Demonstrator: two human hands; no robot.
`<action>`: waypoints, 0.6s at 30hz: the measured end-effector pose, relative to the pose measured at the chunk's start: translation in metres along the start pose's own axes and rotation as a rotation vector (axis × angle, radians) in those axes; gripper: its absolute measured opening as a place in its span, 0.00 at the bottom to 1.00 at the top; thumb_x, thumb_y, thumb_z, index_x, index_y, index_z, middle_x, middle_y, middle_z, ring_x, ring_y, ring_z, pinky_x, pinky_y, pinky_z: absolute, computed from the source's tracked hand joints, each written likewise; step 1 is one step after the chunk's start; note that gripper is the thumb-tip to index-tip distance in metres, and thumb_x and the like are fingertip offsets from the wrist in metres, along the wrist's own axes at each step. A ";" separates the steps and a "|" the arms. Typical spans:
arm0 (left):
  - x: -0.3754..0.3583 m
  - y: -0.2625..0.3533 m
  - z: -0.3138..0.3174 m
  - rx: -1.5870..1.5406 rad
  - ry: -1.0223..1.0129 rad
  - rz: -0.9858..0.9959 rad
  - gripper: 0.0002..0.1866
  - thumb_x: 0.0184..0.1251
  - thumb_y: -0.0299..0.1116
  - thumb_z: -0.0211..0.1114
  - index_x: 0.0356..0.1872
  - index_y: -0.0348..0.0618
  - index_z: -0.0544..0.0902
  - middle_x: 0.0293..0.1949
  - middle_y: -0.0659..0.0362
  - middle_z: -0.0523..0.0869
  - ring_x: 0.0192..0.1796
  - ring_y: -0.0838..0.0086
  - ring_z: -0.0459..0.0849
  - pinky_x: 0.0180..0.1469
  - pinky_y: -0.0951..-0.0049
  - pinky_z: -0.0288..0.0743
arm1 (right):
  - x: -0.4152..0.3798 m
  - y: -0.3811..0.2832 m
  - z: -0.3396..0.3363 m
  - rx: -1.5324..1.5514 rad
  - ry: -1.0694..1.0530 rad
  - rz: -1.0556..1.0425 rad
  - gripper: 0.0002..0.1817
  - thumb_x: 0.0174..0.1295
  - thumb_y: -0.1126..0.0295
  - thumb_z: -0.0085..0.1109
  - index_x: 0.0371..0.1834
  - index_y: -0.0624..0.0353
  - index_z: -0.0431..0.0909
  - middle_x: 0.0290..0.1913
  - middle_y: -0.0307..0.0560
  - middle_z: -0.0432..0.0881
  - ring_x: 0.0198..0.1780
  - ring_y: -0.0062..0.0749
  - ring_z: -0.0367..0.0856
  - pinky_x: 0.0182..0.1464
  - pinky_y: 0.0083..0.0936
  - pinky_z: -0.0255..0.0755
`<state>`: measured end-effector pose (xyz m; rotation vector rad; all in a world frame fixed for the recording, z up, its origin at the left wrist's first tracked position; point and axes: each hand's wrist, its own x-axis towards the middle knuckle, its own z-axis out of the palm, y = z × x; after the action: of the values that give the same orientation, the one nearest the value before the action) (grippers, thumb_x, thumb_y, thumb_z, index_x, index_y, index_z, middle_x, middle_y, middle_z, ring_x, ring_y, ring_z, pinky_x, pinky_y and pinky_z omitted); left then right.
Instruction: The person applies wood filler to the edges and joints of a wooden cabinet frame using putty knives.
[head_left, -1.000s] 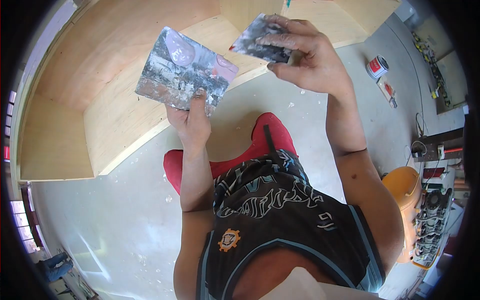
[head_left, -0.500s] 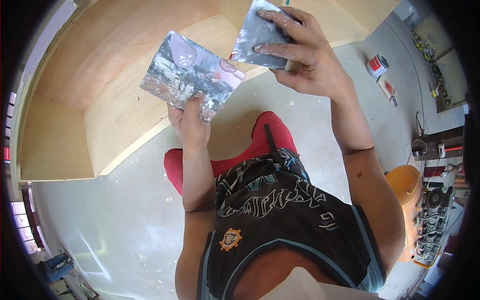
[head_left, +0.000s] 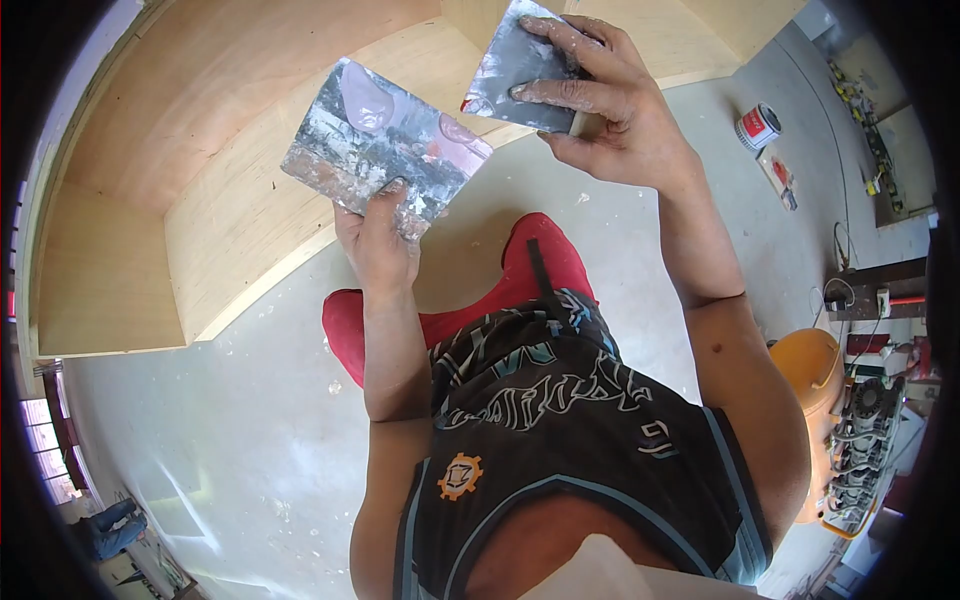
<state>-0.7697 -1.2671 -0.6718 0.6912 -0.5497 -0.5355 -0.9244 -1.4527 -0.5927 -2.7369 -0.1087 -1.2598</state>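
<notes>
My left hand [head_left: 382, 240] grips a flat, smeared metal putty plate [head_left: 350, 150], thumb on top and the other fingers beneath. Two lumps of pale pinkish putty [head_left: 370, 105] lie on its face, one at the upper edge and one at the right corner. Closed round a wide putty scraper [head_left: 510, 75] is my right hand [head_left: 625, 115], its fingers spread across the grey blade. The scraper is held just right of the plate, with a small gap between them. A red smear marks the scraper's lower left corner. Both hands have dried putty on them.
An open-fronted plywood cabinet [head_left: 250, 215] curves across the top and left. On the floor to the right stand a paint can [head_left: 757, 127] and a small smeared board [head_left: 777, 178]. Farther right is an orange machine [head_left: 808, 370]. Someone's jeans-clad legs [head_left: 115, 530] show at lower left.
The plate and scraper stay almost where they were; the scraper is tilted very slightly differently. The whole view has shifted a little.
</notes>
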 end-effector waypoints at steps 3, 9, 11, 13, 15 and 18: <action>-0.001 0.000 0.003 -0.043 0.029 -0.024 0.24 0.53 0.16 0.51 0.55 0.35 0.66 0.47 0.52 0.77 0.47 0.65 0.81 0.43 0.66 0.82 | -0.002 -0.001 0.002 0.049 -0.021 -0.004 0.24 0.31 0.74 0.64 0.39 0.47 0.85 0.60 0.44 0.72 0.58 0.52 0.65 0.57 0.40 0.67; 0.000 0.003 -0.012 -0.120 -0.035 -0.096 0.24 0.53 0.21 0.51 0.55 0.34 0.65 0.46 0.49 0.77 0.46 0.60 0.81 0.35 0.66 0.83 | -0.009 0.003 0.017 -0.076 -0.054 0.070 0.25 0.31 0.73 0.65 0.41 0.46 0.84 0.60 0.45 0.72 0.59 0.51 0.64 0.58 0.37 0.67; -0.001 0.004 -0.010 -0.309 0.069 -0.106 0.23 0.55 0.26 0.51 0.55 0.34 0.67 0.45 0.48 0.78 0.44 0.62 0.82 0.32 0.67 0.83 | -0.013 0.008 0.020 0.018 -0.047 0.105 0.23 0.35 0.73 0.65 0.42 0.48 0.84 0.59 0.45 0.73 0.57 0.48 0.67 0.57 0.35 0.68; 0.002 0.002 -0.026 -0.412 -0.014 -0.170 0.23 0.55 0.25 0.52 0.55 0.33 0.67 0.46 0.50 0.78 0.41 0.65 0.80 0.31 0.71 0.79 | -0.016 0.011 0.027 0.116 -0.041 0.134 0.22 0.38 0.72 0.66 0.43 0.50 0.83 0.59 0.46 0.73 0.56 0.45 0.70 0.56 0.33 0.70; 0.004 0.002 -0.044 -0.517 -0.104 -0.240 0.23 0.54 0.25 0.53 0.55 0.33 0.67 0.47 0.51 0.78 0.39 0.69 0.77 0.29 0.75 0.75 | -0.019 0.014 0.033 0.876 -0.026 0.566 0.18 0.47 0.71 0.66 0.45 0.58 0.82 0.54 0.47 0.77 0.48 0.38 0.77 0.50 0.29 0.74; 0.007 -0.012 -0.044 -0.607 -0.179 -0.291 0.22 0.55 0.25 0.53 0.54 0.32 0.68 0.46 0.52 0.78 0.32 0.71 0.72 0.28 0.77 0.73 | -0.028 0.032 0.024 1.088 -0.045 0.874 0.19 0.55 0.71 0.59 0.49 0.69 0.76 0.48 0.52 0.79 0.46 0.39 0.80 0.48 0.30 0.76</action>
<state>-0.7401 -1.2604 -0.7067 0.1405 -0.4203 -0.9916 -0.9210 -1.4809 -0.6324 -1.5448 0.2858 -0.5799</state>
